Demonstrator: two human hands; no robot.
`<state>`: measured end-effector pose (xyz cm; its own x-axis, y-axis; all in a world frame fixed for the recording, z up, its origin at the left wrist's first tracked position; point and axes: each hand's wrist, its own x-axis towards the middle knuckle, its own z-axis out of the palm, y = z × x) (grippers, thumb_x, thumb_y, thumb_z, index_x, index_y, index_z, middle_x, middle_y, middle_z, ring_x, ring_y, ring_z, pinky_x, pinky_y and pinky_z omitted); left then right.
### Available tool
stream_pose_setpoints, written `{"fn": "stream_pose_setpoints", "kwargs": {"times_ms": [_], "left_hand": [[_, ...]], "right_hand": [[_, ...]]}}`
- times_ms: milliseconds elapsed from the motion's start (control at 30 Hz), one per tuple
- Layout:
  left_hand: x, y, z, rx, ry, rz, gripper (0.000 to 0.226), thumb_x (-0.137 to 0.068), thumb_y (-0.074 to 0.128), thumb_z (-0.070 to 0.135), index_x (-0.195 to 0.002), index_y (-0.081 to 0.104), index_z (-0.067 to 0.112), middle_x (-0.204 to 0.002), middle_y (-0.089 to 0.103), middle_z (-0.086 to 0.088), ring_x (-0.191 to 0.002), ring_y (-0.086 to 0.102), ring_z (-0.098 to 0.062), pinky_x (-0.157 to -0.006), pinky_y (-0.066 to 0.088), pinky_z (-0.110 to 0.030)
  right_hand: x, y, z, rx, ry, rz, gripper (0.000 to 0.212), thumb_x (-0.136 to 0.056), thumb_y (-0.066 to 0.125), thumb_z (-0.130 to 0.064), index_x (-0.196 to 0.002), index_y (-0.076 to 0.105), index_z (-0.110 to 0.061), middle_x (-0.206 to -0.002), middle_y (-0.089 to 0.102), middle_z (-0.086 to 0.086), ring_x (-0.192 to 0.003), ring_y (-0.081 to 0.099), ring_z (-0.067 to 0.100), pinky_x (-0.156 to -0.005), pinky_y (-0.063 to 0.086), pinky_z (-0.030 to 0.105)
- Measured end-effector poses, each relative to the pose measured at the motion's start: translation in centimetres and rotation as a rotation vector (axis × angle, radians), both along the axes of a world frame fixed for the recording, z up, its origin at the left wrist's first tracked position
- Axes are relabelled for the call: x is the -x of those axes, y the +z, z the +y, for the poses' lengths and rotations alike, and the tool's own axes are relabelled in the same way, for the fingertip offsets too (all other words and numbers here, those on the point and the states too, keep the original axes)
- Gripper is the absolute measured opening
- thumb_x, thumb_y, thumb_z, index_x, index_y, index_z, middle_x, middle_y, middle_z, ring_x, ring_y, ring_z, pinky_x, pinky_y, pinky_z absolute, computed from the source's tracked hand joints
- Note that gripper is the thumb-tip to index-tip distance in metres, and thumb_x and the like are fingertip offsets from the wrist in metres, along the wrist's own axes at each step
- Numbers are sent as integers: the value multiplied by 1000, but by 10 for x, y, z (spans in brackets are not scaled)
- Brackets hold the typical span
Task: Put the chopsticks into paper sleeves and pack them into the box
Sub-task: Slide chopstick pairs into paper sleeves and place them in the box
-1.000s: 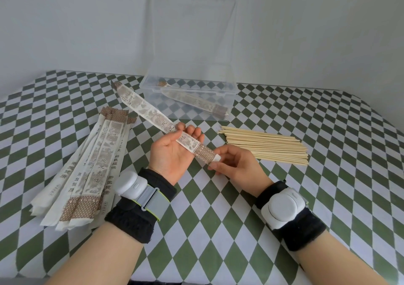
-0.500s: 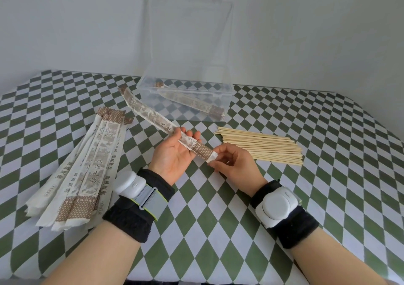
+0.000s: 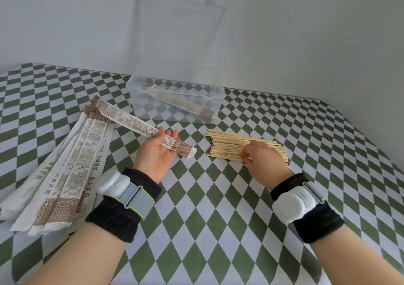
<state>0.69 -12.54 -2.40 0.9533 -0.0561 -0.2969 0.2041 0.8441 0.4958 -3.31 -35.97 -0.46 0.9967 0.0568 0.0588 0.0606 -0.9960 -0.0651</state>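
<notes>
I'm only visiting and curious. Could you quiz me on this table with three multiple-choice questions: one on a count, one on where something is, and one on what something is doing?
1. How many sleeved packets lie in the clear box?
A) none
B) one
C) three

2. Where is the right hand?
A) on the bare chopsticks
B) inside the box
C) on the other wrist

3. What is the left hand doing?
A) holding a paper sleeve
B) lying flat and empty
C) curled into an empty fist

Answers:
1 B: a single brown-ended packet lies slantwise inside.
2 A: it covers the near end of the pale sticks.
3 A: the sleeve is gripped in it and juts out on both sides.
</notes>
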Motion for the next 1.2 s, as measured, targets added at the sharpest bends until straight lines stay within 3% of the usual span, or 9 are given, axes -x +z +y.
{"fn": "stream_pose_setpoints", "kwargs": {"times_ms": [200,800,933,1067,1200], "left_hand": [[-1,-1,2,-1,-7,-9,10,-97,41,4,-95,48,10,-94,52,-8,-91,60,-21,-79,49,-37],[-1,-4,3,-37,20,-13,9,-97,42,6,-94,49,12,-91,51,-7,-86,58,-19,-74,49,-34],[-1,-3,3,-41,34,-11,11,-97,41,6,-94,49,12,-92,51,-6,-87,58,-19,-73,49,-34],[-1,-2,1,-31,50,-7,11,-98,40,6,-93,49,11,-91,51,-7,-87,58,-20,-73,48,-34],[-1,-3,2,-21,62,-9,12,-98,40,5,-92,50,11,-91,52,-7,-88,59,-20,-74,49,-34]], "right_hand": [[-3,5,7,105,4,103,17,-94,44,-22,-107,55,-18,-107,52,1,-96,47,19,-88,42,32],[-3,-1,17,35,-7,245,16,-95,41,-17,-109,46,-11,-98,47,3,-88,45,17,-80,37,29],[-3,-2,24,29,36,203,17,-93,43,-13,-110,45,-10,-99,47,4,-87,45,17,-79,43,28],[5,-4,38,-256,36,48,6,-96,40,-15,-100,44,-12,-86,55,4,-71,50,18,-67,48,31],[19,-24,49,-381,134,-148,22,-98,35,-23,-108,52,-14,-89,58,2,-72,54,21,-65,48,35]]}}
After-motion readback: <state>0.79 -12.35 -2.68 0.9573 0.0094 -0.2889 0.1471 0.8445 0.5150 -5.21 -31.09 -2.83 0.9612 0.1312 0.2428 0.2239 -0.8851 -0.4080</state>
